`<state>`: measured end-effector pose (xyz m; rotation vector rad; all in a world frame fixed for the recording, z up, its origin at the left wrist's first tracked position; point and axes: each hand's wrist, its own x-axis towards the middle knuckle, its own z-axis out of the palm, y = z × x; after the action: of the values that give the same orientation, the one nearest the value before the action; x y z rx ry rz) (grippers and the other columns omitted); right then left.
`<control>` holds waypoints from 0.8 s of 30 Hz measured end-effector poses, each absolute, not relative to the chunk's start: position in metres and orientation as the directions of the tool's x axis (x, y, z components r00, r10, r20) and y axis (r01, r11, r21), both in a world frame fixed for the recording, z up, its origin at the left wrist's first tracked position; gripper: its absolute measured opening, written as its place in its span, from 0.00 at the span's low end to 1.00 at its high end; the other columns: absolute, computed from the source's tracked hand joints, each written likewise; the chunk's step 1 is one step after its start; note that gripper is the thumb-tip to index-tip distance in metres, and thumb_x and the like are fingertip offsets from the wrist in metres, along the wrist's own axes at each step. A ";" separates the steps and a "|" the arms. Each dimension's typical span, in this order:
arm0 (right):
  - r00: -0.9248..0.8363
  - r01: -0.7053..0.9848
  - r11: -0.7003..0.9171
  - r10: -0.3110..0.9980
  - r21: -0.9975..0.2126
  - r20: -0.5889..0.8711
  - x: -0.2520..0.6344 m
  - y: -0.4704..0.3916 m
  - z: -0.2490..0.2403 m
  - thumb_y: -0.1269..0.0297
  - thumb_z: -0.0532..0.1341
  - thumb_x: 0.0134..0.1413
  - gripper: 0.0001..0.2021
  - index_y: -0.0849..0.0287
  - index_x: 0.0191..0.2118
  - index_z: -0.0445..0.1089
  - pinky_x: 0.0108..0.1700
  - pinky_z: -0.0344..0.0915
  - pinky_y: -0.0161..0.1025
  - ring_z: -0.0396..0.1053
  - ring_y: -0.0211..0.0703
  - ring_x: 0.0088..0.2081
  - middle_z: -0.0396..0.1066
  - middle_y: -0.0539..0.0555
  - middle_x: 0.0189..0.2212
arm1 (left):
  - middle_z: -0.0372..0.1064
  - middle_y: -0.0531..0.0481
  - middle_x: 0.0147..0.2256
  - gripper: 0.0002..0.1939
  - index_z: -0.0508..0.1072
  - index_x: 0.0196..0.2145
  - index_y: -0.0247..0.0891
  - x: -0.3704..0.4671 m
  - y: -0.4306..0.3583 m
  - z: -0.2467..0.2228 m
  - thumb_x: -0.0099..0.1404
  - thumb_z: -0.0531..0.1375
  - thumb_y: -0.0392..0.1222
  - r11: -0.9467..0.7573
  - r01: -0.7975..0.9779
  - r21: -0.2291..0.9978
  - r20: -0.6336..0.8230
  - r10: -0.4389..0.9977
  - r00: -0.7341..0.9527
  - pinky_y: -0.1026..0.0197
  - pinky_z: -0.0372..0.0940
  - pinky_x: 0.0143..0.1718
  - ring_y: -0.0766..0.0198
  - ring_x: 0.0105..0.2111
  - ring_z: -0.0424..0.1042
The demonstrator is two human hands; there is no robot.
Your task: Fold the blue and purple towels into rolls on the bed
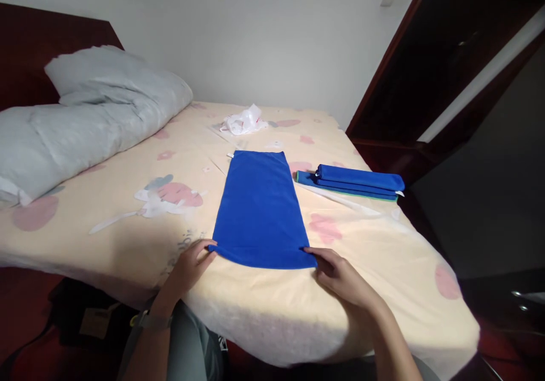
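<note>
A blue towel (263, 208) lies spread flat on the bed, its long sides running away from me and a small white tag at its far left corner. My left hand (193, 264) pinches the near left corner between thumb and fingers. At the near right corner, my right hand (338, 273) grips the cloth the same way. The near edge sags in a slight curve between the two hands, with a narrow band along it that looks turned over.
Right of the towel lies a stack of folded blue towels (357, 179), one edged in green. A crumpled white plastic bag (244, 121) sits beyond it. A grey quilt (106, 108) is heaped at the left on the patterned bed sheet (238, 290). Dark furniture (409, 74) stands at the right.
</note>
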<state>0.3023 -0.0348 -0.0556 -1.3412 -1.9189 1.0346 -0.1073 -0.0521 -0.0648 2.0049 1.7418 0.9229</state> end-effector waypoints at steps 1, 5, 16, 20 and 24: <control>-0.369 0.504 0.218 0.929 -0.836 0.020 0.305 -0.036 -0.054 0.67 0.59 0.54 0.24 0.53 0.58 0.69 0.55 0.67 0.49 0.69 0.53 0.53 0.68 0.57 0.56 | 0.76 0.46 0.46 0.10 0.74 0.40 0.41 -0.108 -0.053 -0.064 0.63 0.57 0.43 -0.231 0.744 0.627 0.258 0.963 0.081 0.51 0.67 0.54 0.55 0.49 0.74; -0.407 0.549 0.342 0.906 -0.763 0.114 0.307 -0.035 -0.053 0.61 0.59 0.61 0.16 0.51 0.53 0.74 0.60 0.63 0.54 0.64 0.55 0.58 0.68 0.57 0.57 | 0.76 0.47 0.48 0.13 0.76 0.41 0.42 -0.116 -0.054 -0.065 0.59 0.56 0.38 -0.277 0.732 0.622 0.255 0.956 0.145 0.51 0.66 0.56 0.55 0.51 0.73; -0.074 0.499 0.155 0.988 -0.852 0.136 0.272 -0.007 -0.064 0.51 0.53 0.66 0.19 0.59 0.44 0.75 0.44 0.69 0.44 0.74 0.54 0.42 0.77 0.58 0.41 | 0.75 0.47 0.35 0.16 0.71 0.42 0.39 -0.097 -0.037 -0.073 0.66 0.56 0.54 -0.040 0.720 0.693 0.253 0.948 -0.191 0.58 0.70 0.40 0.57 0.36 0.75; 0.013 0.538 0.087 0.994 -0.838 0.111 0.266 0.004 -0.065 0.52 0.53 0.65 0.19 0.58 0.50 0.74 0.45 0.69 0.43 0.75 0.53 0.45 0.77 0.57 0.44 | 0.74 0.49 0.33 0.23 0.66 0.51 0.39 -0.088 -0.030 -0.073 0.65 0.58 0.56 0.000 0.667 0.745 0.248 0.929 -0.277 0.59 0.70 0.38 0.59 0.34 0.76; 0.038 0.640 0.051 0.995 -0.766 0.097 0.263 0.005 -0.066 0.52 0.57 0.62 0.21 0.57 0.55 0.70 0.41 0.68 0.43 0.76 0.53 0.41 0.78 0.57 0.40 | 0.72 0.49 0.32 0.20 0.67 0.51 0.39 -0.083 -0.029 -0.070 0.67 0.55 0.53 -0.006 0.795 0.607 0.321 0.917 -0.238 0.59 0.67 0.35 0.59 0.31 0.73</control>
<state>0.2626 0.0047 -0.0657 -1.6602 -1.6734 0.6857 -0.0826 -0.0289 -0.0704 1.8233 2.0872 1.0728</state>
